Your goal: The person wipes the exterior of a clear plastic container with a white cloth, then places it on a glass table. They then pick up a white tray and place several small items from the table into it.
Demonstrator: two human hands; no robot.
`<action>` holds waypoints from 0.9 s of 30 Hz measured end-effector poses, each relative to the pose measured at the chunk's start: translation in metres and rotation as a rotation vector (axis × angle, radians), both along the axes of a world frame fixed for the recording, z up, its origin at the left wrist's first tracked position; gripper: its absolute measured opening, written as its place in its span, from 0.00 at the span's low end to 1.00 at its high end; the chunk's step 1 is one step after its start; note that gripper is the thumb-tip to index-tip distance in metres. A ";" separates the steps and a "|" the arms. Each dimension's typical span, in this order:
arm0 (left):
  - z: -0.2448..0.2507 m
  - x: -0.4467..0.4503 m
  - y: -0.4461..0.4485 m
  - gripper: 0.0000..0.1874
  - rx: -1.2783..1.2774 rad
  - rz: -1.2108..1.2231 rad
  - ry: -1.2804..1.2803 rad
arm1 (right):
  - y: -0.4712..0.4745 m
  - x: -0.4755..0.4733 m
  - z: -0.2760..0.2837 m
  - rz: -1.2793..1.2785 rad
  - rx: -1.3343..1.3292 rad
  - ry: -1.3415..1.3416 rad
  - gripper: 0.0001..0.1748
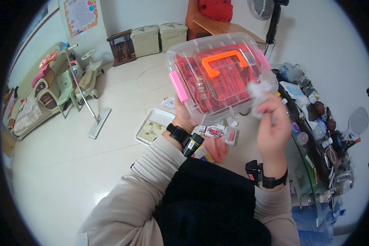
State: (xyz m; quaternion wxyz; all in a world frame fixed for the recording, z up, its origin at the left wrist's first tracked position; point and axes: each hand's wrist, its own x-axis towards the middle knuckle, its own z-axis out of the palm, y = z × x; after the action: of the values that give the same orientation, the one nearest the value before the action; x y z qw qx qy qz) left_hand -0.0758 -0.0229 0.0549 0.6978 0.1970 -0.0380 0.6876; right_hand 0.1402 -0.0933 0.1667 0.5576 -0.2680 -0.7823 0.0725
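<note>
My left hand holds up a clear plastic storage box from below and the left side. The box has pink side latches and an orange carrying handle on its lid. Red bags or cloth with printed writing show through the lid. In my right hand a crumpled white tissue or cloth is pinched between the fingers, blurred, at the box's near right corner. Below the box, a white tray with a flower picture lies on the floor, beside small boxes and a pinkish-orange plastic bag.
A glass-topped stand crowded with household items runs along the right wall. Over on the left are a flat mop, a small green chair, a ride-on toy and a sofa. Two storage stools stand by the far wall.
</note>
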 end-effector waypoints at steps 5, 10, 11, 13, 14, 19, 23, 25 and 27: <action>-0.006 0.010 -0.003 0.34 -0.003 0.036 0.156 | 0.013 0.003 -0.009 0.128 -0.097 0.394 0.20; -0.021 0.030 0.007 0.27 0.422 -0.314 0.038 | -0.008 -0.009 -0.023 0.214 0.221 -0.278 0.23; -0.025 0.034 0.010 0.28 0.522 -0.372 0.004 | -0.012 -0.013 -0.029 0.186 0.220 -0.354 0.23; -0.030 0.037 0.014 0.29 0.437 -0.371 0.039 | -0.004 -0.012 -0.037 0.112 0.321 -0.342 0.16; -0.031 0.039 0.016 0.29 0.387 -0.344 0.056 | 0.002 -0.004 -0.039 0.117 0.336 -0.348 0.16; -0.030 0.040 0.026 0.31 0.230 -0.213 0.160 | 0.042 0.060 -0.036 0.039 0.448 -0.361 0.17; -0.031 0.044 0.028 0.33 0.178 -0.187 0.180 | 0.066 0.107 -0.023 -0.200 0.409 -0.350 0.18; -0.035 0.048 0.029 0.34 0.158 -0.179 0.186 | 0.061 0.107 -0.022 -0.244 0.372 -0.323 0.18; -0.039 0.051 0.030 0.35 0.138 -0.168 0.189 | 0.047 0.087 -0.030 -0.279 0.392 -0.275 0.18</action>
State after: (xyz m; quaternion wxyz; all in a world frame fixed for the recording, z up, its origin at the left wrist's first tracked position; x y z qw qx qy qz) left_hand -0.0251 0.0073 0.0163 0.7382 0.3046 -0.0356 0.6009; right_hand 0.2274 -0.0467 0.1366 0.4918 -0.2674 -0.8055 -0.1946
